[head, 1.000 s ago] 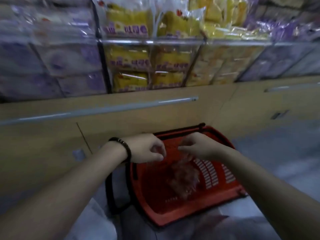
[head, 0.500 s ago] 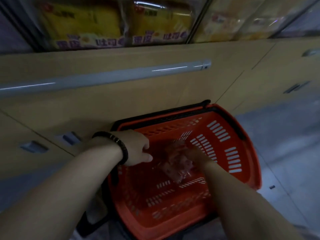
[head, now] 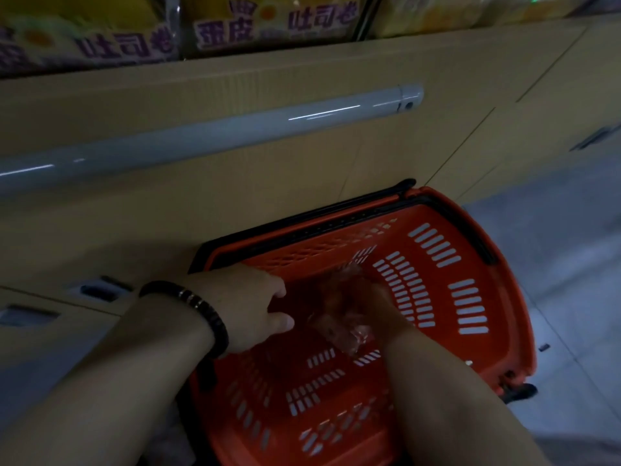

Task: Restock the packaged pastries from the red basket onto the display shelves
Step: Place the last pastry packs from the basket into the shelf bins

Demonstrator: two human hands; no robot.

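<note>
Hands in the red basket [head: 470, 230], at the pastry packet [head: 336, 319].
Left hand [head: 248, 307] loose, empty; packet at its 3 o'clock, lying 11-to-5. Right hand [head: 381, 306] touches it, grip unclear.

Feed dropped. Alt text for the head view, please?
Both hands reach into a red basket on the floor: the right hand is at a clear-wrapped pastry pack, the left hand, wearing a dark bracelet, beside it. Yellow packs sit on the shelf above.
</note>
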